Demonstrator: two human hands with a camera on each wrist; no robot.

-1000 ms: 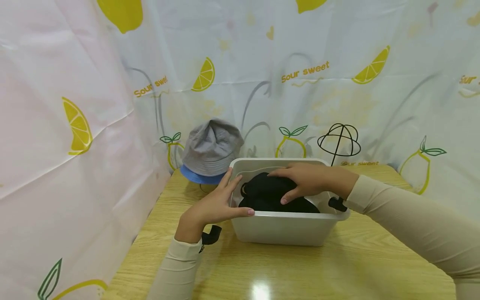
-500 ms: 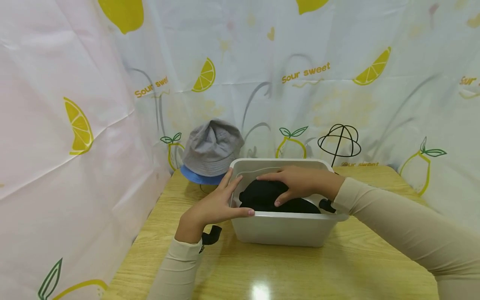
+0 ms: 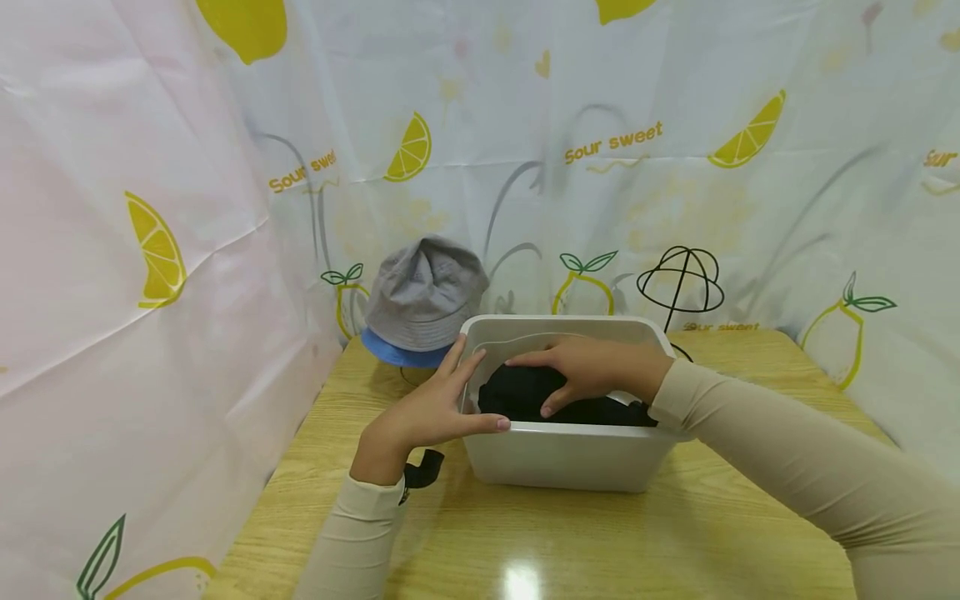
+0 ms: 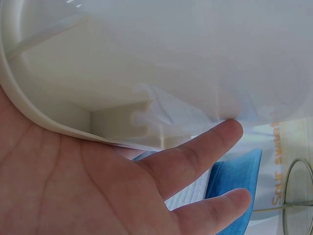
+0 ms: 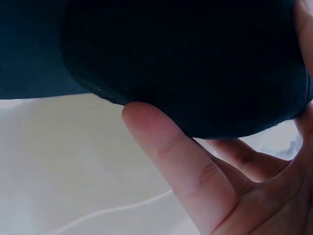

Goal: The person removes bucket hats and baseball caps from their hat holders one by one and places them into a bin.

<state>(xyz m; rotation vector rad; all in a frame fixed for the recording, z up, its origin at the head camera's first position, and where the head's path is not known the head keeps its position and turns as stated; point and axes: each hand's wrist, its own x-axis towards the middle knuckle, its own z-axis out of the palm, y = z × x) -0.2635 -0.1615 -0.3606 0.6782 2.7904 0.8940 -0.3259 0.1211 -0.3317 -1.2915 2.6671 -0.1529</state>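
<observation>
A white plastic bin (image 3: 562, 458) stands on the table with a black cap (image 3: 516, 395) lying in it. My right hand (image 3: 600, 367) reaches into the bin over the cap, thumb on the near side and fingers on the far side, gripping it. In the right wrist view the thumb (image 5: 171, 152) meets the edge of the black fabric, and other fingers pass behind it. My left hand (image 3: 420, 415) rests on the bin's front left corner. Its fingers are straight and spread along the outer wall, as the left wrist view shows. Part of the cap is hidden by my right hand.
Behind the bin at the left, a grey bucket hat (image 3: 427, 292) sits above a blue brim (image 3: 401, 352). A bare black wire hat stand (image 3: 681, 279) rises at the back right. A lemon-print curtain (image 3: 480, 100) encloses the wooden table (image 3: 480, 542).
My right hand has moved left and slightly down inside the bin, and the cap's crown sits lower. A small loop on the cap's left side is no longer visible. My left hand stays put.
</observation>
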